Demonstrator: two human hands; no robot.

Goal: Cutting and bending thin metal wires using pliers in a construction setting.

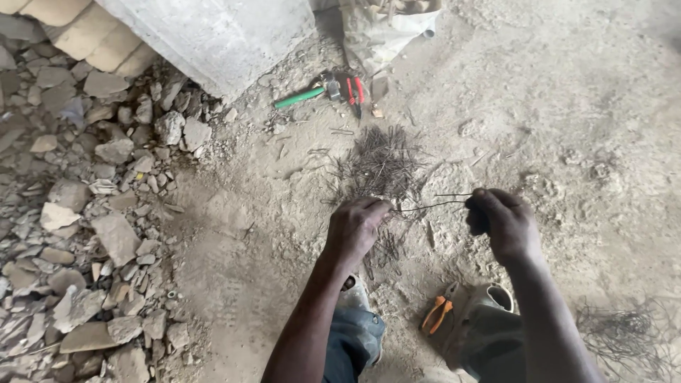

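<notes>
Left hand (357,225) and right hand (502,221) each pinching one wire (431,206), apparently mid-bend; cut wire pile (379,164) beyond, uncut tangle (624,337) near right, pliers (438,313) idle.

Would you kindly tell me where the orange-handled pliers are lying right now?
In the head view, the orange-handled pliers lie on the dusty ground low and right of centre, between the person's two forearms, just below the right hand.
</notes>
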